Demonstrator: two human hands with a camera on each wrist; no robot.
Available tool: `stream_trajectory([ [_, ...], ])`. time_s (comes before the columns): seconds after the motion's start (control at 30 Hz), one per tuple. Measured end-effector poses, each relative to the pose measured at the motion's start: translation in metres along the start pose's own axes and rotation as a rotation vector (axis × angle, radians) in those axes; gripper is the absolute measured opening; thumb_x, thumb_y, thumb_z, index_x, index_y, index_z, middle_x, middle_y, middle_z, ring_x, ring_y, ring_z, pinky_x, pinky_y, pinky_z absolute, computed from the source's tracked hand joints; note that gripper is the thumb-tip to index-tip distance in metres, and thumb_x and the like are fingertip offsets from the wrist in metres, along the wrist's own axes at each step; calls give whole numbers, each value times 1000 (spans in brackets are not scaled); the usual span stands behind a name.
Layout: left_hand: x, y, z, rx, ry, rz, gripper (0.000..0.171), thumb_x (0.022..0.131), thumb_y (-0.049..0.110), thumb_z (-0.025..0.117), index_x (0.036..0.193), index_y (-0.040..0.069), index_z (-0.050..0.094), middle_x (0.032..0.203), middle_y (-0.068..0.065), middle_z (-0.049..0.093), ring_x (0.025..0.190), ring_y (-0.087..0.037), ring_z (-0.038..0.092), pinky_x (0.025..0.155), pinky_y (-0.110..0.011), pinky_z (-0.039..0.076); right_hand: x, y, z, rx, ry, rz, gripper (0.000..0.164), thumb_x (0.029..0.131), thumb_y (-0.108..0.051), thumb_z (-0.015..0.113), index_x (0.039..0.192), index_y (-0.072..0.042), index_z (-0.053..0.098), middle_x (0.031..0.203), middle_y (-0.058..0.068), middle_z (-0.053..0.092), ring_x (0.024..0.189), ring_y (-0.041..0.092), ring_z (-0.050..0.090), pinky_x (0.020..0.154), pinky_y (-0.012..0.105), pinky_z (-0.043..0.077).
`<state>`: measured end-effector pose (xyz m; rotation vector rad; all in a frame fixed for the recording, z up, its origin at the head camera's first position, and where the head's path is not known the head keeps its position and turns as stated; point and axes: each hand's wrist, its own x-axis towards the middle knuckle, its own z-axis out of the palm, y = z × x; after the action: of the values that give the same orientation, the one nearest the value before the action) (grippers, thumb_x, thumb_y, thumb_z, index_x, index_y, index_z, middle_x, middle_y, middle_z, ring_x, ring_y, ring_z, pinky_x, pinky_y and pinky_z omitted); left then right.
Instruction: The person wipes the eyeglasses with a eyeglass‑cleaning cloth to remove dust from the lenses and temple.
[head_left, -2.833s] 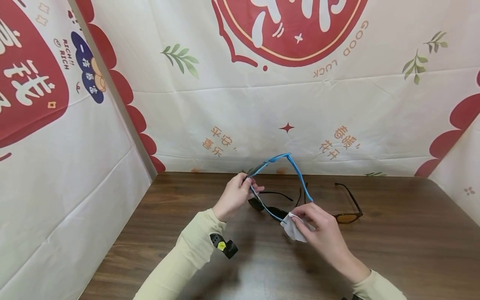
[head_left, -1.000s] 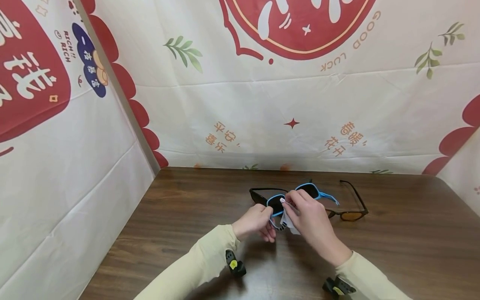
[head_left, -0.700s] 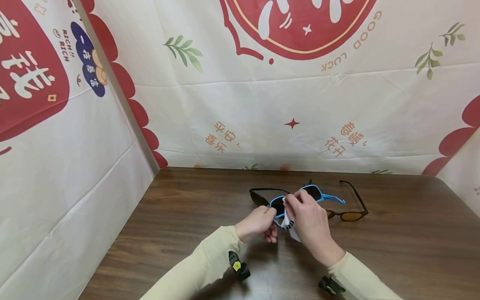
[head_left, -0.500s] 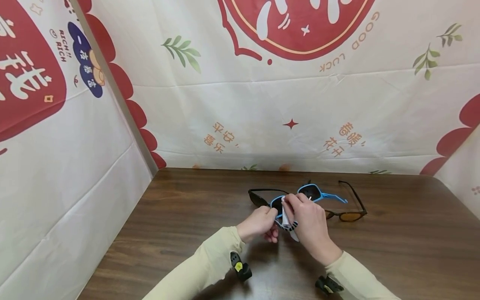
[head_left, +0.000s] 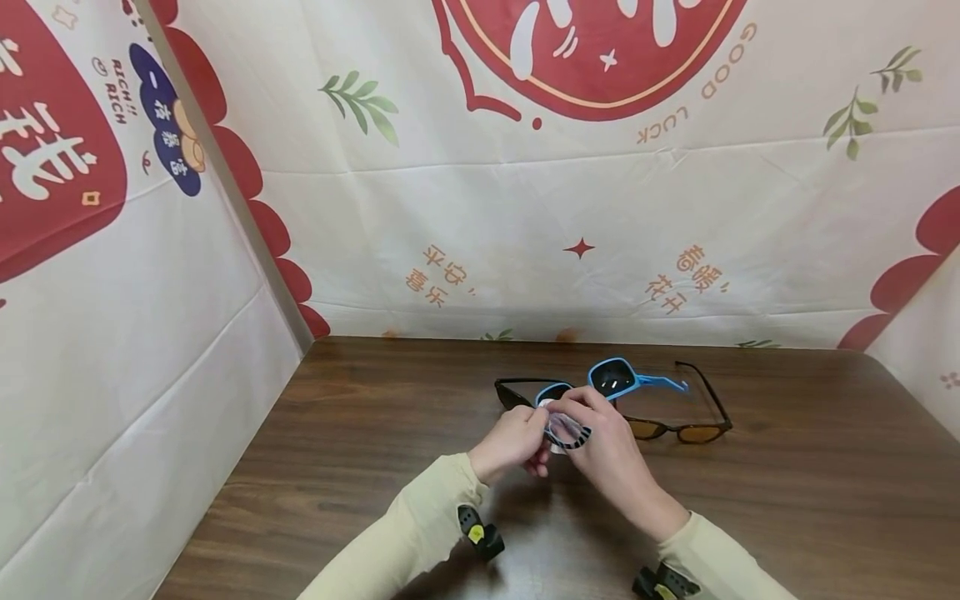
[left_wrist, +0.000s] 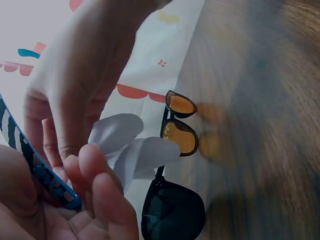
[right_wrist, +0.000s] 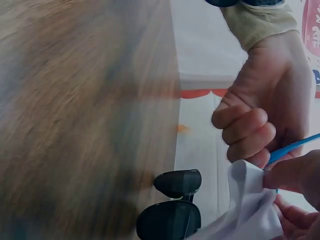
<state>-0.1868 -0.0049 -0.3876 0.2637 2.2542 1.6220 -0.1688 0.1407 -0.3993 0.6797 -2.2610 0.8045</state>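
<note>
Blue-framed sunglasses [head_left: 612, 377] with dark lenses are held up over the table, one arm striped black and white on its inner side. My left hand [head_left: 512, 440] grips them at the left end of the frame, thumb on top. My right hand [head_left: 611, 446] pinches a thin white cloth [right_wrist: 245, 200] and works it at the left lens, its fingers close to the left thumb. In the left wrist view the cloth's folds stick out past the fingertips, beside the striped arm [left_wrist: 50, 185]. The right hand hides the bridge and part of the left lens.
Behind the hands, black sunglasses [head_left: 513, 397] lie on the wooden table [head_left: 375, 400], partly covered by the blue pair. Dark-framed glasses with amber lenses [head_left: 701, 433] lie to the right. A printed white cloth backdrop [head_left: 480, 217] hangs along the table's back edge.
The blue sunglasses came down from a raised, edge-on pose and turned their lenses to view. My right hand moved the cloth from the arm onto the left lens, lately shifting left.
</note>
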Motion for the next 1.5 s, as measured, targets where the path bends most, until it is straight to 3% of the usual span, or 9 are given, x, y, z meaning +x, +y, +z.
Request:
stream_trajectory([
  [0.23, -2, 0, -2, 43, 19, 20, 38, 96, 16, 36, 65, 3, 52, 49, -2, 47, 38, -10, 48, 43, -25, 46, -5, 2, -9, -163, -64, -37, 39, 60, 16, 75, 90, -9, 75, 92, 2, 62, 81, 20, 58, 61, 36, 50],
  [0.33, -3, 2, -3, 95, 32, 33, 38, 95, 16, 36, 62, 5, 52, 48, -1, 48, 37, -10, 48, 42, -26, 47, -5, 4, -13, -243, -39, -45, 44, 56, 19, 70, 90, -8, 75, 90, 4, 62, 78, 24, 58, 54, 37, 49],
  [0.43, -2, 4, -3, 148, 35, 55, 42, 95, 16, 36, 57, 6, 52, 46, -1, 48, 36, -10, 48, 43, -27, 47, -5, 4, -13, -288, 16, -45, 36, 62, 15, 76, 92, -5, 75, 87, 8, 62, 74, 26, 59, 50, 37, 48],
  [0.67, 3, 9, 2, 216, 42, 104, 43, 93, 16, 36, 54, 7, 52, 43, 0, 48, 35, -9, 49, 42, -28, 47, -1, 4, -9, -234, 139, 17, 21, 77, 0, 77, 97, -1, 72, 85, 11, 66, 67, 25, 64, 52, 39, 51],
  [0.8, 4, 9, 5, 234, 47, 106, 43, 94, 17, 36, 57, 4, 53, 44, 1, 48, 35, -9, 49, 42, -28, 47, 3, 5, -7, -196, 174, -38, 21, 77, -1, 77, 98, -2, 72, 85, 10, 66, 68, 24, 66, 55, 39, 52],
  [0.97, 4, 8, 5, 191, 56, 91, 45, 98, 20, 35, 60, 3, 53, 47, 1, 47, 36, -9, 47, 42, -28, 46, 3, 6, -5, -150, 111, -158, 26, 70, 3, 80, 95, -4, 73, 88, 8, 65, 74, 23, 64, 60, 38, 54],
  [1.1, 4, 6, 1, 174, 47, 69, 45, 98, 20, 35, 60, 3, 53, 47, 1, 46, 36, -10, 45, 42, -24, 42, -2, 7, -6, -115, 40, -132, 26, 67, 5, 82, 89, -7, 74, 87, 4, 64, 75, 19, 61, 61, 35, 52],
  [1.3, 3, 4, -1, 188, 26, 68, 40, 94, 15, 38, 60, 1, 53, 45, 1, 45, 36, -10, 45, 42, -24, 41, -12, 19, -10, -209, 51, -109, 24, 65, 2, 82, 85, -9, 75, 84, 3, 63, 72, 24, 58, 60, 39, 47],
  [1.5, 5, 3, 2, 232, -10, 78, 40, 94, 15, 37, 59, 3, 53, 45, 0, 46, 37, -11, 47, 44, -26, 44, -15, 19, -14, -290, 110, -30, 21, 72, -2, 81, 91, -6, 73, 84, 8, 65, 70, 26, 58, 57, 37, 42],
])
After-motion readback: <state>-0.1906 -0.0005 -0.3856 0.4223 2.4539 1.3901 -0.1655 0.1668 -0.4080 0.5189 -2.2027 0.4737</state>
